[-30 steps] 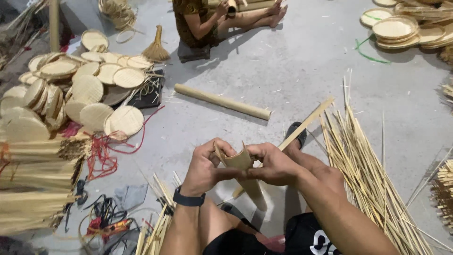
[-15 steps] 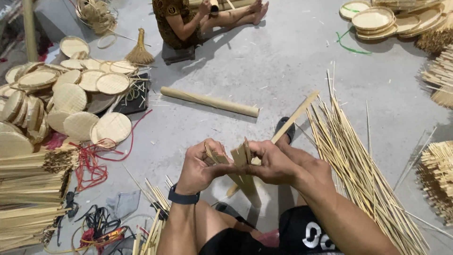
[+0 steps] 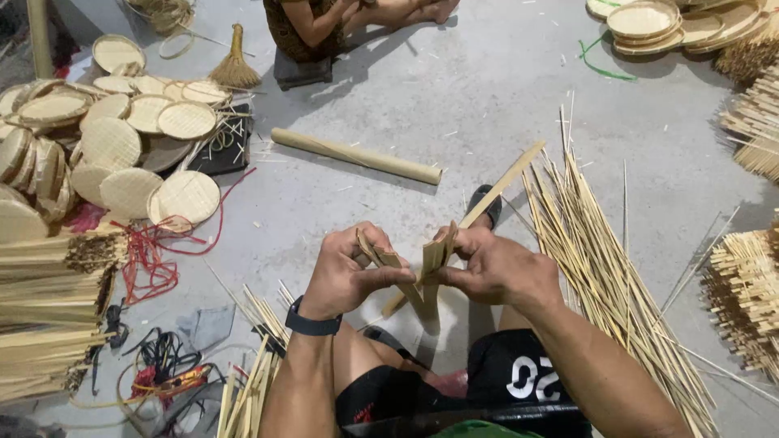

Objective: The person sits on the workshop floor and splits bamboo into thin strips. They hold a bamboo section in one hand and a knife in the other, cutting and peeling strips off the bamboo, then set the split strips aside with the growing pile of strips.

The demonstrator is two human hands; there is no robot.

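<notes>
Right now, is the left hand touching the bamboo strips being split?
Touching. The head view shows the left hand pinching one side of the bamboo strips between thumb and fingers, while the right hand grips the other side.

Woven round trays [image 3: 122, 146], bamboo tube [image 3: 357, 156], hand broom [image 3: 234, 69], red cord [image 3: 154, 255].

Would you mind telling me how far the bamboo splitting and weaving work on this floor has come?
Done: many round woven bamboo trays lie stacked at the left. In hand: the left hand and right hand pull apart a short flat bamboo piece, spread into slats at the top. Left: a large heap of thin pale bamboo sticks at the right and a whole bamboo tube ahead lie untouched.
</notes>
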